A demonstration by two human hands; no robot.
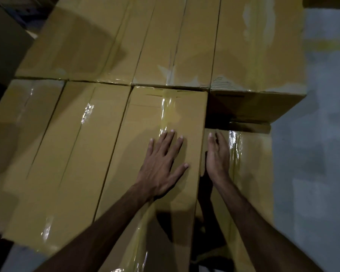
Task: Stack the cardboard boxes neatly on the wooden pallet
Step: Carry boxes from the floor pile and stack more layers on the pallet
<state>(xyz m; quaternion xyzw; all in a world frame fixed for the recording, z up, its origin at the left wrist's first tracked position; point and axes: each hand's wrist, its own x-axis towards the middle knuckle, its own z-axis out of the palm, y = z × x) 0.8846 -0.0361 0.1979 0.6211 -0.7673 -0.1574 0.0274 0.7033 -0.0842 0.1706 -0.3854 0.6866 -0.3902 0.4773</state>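
While our left hand (pixel 161 163) lies flat on the top box (pixel 155 134) and the right hand (pixel 218 156), apparently unclenched, presses its side, uneven pushing could skew it.

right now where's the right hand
In the head view the right hand is lower centre-right, fingers straight along the right side of the box that the left hand lies flat on.

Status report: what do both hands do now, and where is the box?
Left hand flat on top of box. Right hand flat against its right side. Box sits level with its row. Lower box lies beside it.
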